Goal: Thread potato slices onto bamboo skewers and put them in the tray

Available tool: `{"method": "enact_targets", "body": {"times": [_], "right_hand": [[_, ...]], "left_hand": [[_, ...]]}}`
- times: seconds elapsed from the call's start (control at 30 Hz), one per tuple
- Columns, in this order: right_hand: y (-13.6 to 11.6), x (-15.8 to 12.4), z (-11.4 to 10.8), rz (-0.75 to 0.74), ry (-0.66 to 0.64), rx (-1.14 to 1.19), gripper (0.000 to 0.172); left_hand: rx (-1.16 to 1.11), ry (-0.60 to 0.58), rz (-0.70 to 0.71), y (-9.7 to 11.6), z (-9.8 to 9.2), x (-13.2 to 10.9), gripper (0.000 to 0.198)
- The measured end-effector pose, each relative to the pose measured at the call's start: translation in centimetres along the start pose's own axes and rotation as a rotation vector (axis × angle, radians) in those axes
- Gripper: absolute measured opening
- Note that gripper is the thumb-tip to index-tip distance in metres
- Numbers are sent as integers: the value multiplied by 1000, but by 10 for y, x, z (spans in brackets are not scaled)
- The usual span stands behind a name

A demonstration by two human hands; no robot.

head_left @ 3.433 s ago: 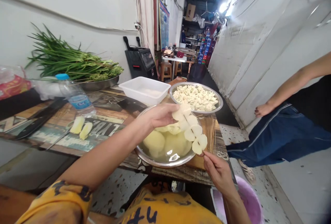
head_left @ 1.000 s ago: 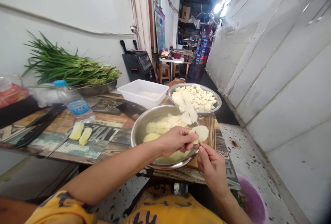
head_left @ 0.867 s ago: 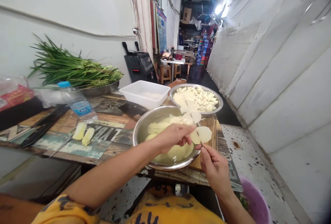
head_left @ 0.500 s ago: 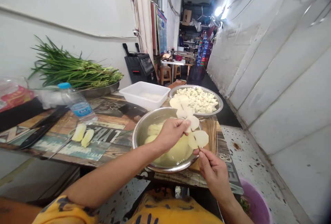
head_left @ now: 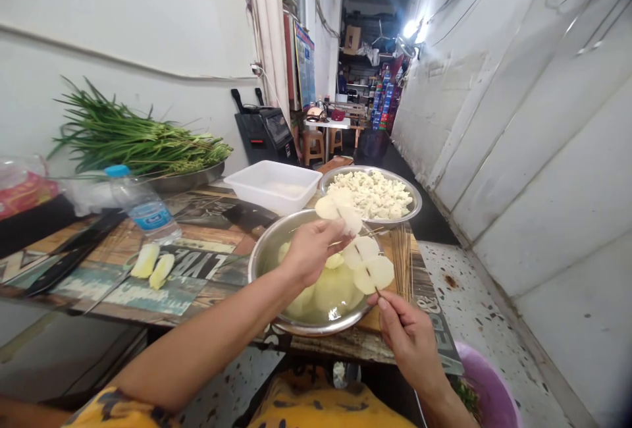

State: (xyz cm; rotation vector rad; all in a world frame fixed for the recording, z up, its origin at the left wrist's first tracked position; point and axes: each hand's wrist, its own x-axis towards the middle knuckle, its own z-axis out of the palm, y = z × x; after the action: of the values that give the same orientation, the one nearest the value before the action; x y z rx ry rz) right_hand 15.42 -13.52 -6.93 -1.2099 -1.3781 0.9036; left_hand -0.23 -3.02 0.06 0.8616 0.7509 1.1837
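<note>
My right hand [head_left: 407, 329] pinches the lower end of a thin skewer, low over the basin's right rim. Pale, thin potato slices [head_left: 380, 272] are threaded on it, fanned out up and to the left. My left hand [head_left: 316, 250] is closed on the potato slices [head_left: 351, 220] further up; its fingertips are partly hidden behind them. Below both hands a steel basin [head_left: 254, 263] holds water and peeled potatoes [head_left: 336, 293]. A bundle of bare skewers [head_left: 401, 253] lies right of the basin.
Behind stand a plate of cauliflower florets [head_left: 375, 194] and a white plastic tub [head_left: 271, 187]. To the left are a water bottle [head_left: 148, 211], a black-handled knife [head_left: 59, 273], two cut vegetable pieces [head_left: 146, 261] and green stalks [head_left: 128, 132]. A purple tub [head_left: 494, 382] sits by the table's right edge.
My left hand has shifted slightly left and down along the skewer, and the slices are more spread out between my hands. The right hand keeps its hold on the skewer's end.
</note>
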Motion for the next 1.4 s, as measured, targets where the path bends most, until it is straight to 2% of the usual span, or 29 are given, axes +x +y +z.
{"method": "enact_targets", "body": {"times": [0.13, 0.27, 0.33, 0.43, 0.5, 0.63, 0.8, 0.97, 1.03, 1.1, 1.2, 1.3, 1.4], "right_hand": [[2, -1, -1, 25, -23, 36, 32], [4, -1, -5, 46, -28, 57, 31], [4, -1, -7, 46, -30, 61, 30], [4, -1, -8, 40, -47, 75, 30], [5, -1, -8, 36, -66, 83, 28], [9, -2, -10, 51, -55, 116, 25], [6, -2, -16, 156, -64, 370, 24], [-3, 2, -13, 200, -132, 530, 24], [-5, 3, -11, 195, -120, 550, 24], [-6, 4, -11, 202, -115, 546, 23], [-6, 2, -13, 247, -159, 598, 23], [-5, 1, -13, 304, -214, 689, 22], [-4, 0, -12, 315, -220, 711, 22]], "left_hand": [[67, -25, -63, 2, -1, 1, 29], [118, -107, -143, 8, -3, 4, 28], [75, -71, -164, 9, -2, 6, 26], [2, -16, -88, 8, 0, 6, 21], [-13, -61, -38, 6, 1, 6, 20], [35, -159, -47, 7, -4, 8, 24], [146, -189, -117, 13, -15, 9, 26], [287, -352, -119, 10, -7, 4, 21], [335, -327, -93, 7, -3, 3, 19], [386, -252, -48, 4, -2, 3, 16], [459, -173, -2, -1, -7, 6, 13], [557, -158, 22, -1, -13, 9, 13], [435, -191, -88, 3, -12, 7, 10]]}}
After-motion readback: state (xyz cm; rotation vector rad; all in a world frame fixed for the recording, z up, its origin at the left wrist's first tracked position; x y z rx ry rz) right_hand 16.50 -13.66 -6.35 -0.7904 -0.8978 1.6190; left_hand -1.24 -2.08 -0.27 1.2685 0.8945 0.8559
